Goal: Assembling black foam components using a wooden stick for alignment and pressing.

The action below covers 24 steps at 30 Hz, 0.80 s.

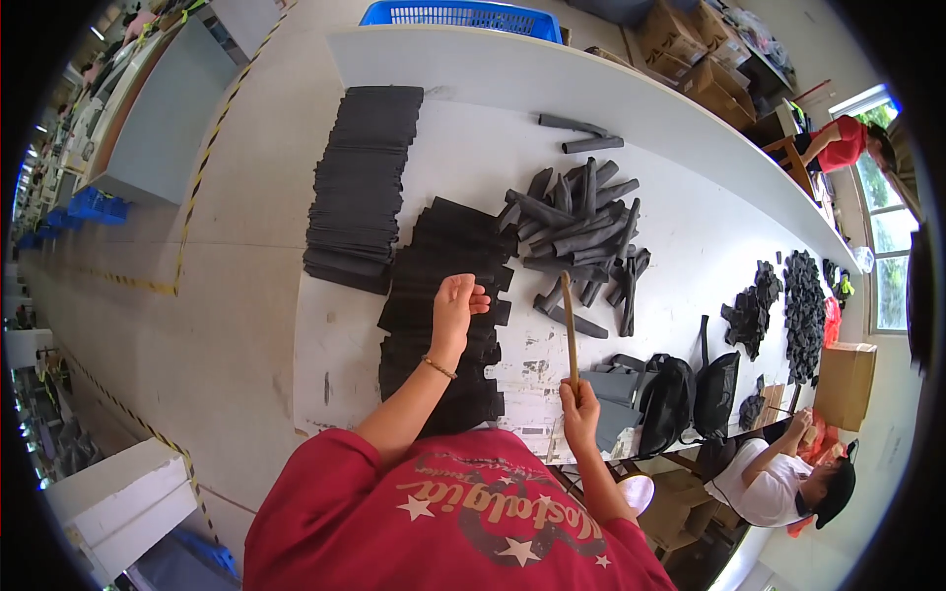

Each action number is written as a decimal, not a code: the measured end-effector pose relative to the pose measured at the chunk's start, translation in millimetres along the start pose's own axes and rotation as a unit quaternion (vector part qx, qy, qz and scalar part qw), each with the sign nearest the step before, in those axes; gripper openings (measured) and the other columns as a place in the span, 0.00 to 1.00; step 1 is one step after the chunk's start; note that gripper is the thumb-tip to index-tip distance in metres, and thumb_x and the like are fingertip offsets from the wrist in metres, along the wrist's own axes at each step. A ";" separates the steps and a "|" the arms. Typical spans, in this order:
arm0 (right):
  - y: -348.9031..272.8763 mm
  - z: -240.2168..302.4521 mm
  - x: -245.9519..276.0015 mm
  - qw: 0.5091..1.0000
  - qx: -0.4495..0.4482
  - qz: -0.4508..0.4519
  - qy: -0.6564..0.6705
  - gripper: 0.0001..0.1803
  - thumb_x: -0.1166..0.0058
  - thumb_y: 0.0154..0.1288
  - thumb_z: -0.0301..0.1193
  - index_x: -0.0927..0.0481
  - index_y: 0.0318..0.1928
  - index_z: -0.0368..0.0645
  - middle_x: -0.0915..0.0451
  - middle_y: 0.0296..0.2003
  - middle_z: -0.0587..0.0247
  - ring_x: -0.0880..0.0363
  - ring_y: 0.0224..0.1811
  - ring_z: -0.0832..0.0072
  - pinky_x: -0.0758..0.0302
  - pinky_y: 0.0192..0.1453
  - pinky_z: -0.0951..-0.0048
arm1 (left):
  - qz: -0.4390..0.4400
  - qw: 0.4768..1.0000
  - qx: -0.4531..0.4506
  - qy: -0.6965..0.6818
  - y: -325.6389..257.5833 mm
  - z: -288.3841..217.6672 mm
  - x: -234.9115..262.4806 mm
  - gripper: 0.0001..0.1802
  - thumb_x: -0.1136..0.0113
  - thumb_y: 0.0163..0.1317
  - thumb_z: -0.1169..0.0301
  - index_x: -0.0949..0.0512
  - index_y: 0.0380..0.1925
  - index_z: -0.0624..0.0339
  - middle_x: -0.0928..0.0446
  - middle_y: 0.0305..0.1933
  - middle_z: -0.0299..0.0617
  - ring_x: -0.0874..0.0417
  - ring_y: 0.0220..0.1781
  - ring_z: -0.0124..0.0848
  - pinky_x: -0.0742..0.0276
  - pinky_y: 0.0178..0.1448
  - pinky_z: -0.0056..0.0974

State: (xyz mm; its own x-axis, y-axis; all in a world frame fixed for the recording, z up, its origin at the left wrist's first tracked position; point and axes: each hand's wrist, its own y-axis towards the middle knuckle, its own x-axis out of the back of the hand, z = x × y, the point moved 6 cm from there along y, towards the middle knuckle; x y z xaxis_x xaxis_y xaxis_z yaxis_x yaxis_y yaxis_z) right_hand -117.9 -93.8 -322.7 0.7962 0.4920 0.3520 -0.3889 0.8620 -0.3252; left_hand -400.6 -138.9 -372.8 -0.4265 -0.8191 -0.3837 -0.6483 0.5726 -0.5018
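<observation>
My right hand (579, 404) is closed around the lower end of a thin wooden stick (570, 335), which points away from me over the white table. My left hand (459, 300) hovers over a row of overlapping black fabric pieces (434, 340), its fingers loosely curled and apart, with nothing visible in them. Beyond it on the left lies a long row of folded dark grey fabric pieces (360, 187). To the right of the black row, dark fabric tubes (576, 231) lie in a loose heap near the stick's tip.
Black backpacks (670, 399) and flat grey pieces (613, 399) lie on the near right of the table (690, 236). Small black pieces (754, 307) form piles farther right. A low white panel (552, 74) borders the far side, with a blue basket (463, 15) behind. A co-worker (778, 478) sits at right.
</observation>
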 end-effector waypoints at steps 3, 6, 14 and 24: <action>28.4 20.0 4.8 0.997 0.032 -0.058 -0.050 0.10 0.47 0.67 0.32 0.23 0.35 0.37 0.34 0.19 0.76 0.41 0.22 0.86 0.42 0.25 0.78 | 0.006 0.999 -0.016 0.036 11.6 -1.2 -8.4 0.12 0.42 0.66 0.63 0.26 0.39 0.62 0.23 0.32 0.39 0.20 0.30 0.27 0.21 0.34 0.31; 81.1 44.5 -11.5 0.994 0.056 -0.081 -0.044 0.11 0.46 0.67 0.32 0.22 0.33 0.36 0.33 0.19 0.75 0.41 0.23 0.87 0.43 0.25 0.79 | 0.016 0.981 -0.120 0.150 50.6 -8.4 -20.1 0.12 0.40 0.64 0.64 0.25 0.39 0.62 0.23 0.32 0.38 0.20 0.31 0.25 0.22 0.33 0.30; 154.1 64.0 -59.6 0.987 0.066 -0.042 0.139 0.11 0.49 0.70 0.33 0.20 0.39 0.37 0.33 0.21 0.78 0.43 0.24 0.90 0.45 0.26 0.83 | -0.067 0.774 -0.435 0.455 127.5 -50.0 -83.5 0.13 0.34 0.53 0.66 0.22 0.35 0.63 0.21 0.33 0.44 0.22 0.34 0.41 0.25 0.45 0.43; 198.9 90.7 -46.6 0.990 0.097 -0.070 0.073 0.08 0.44 0.66 0.29 0.19 0.41 0.37 0.26 0.27 0.76 0.37 0.28 0.89 0.39 0.32 0.84 | 0.174 0.838 -0.355 0.376 91.2 -56.4 -100.2 0.05 0.36 0.52 0.77 0.22 0.29 0.62 0.21 0.37 0.43 0.20 0.40 0.40 0.24 0.45 0.38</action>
State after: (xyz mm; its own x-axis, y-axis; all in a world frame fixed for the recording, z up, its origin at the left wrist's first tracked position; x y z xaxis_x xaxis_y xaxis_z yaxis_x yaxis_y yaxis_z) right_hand -274.4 65.8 -324.3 0.9016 0.3555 0.2463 -0.3403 0.9346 -0.1034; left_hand -452.6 -6.6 -336.3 -0.7714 -0.5505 0.3193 -0.5011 0.8347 0.2285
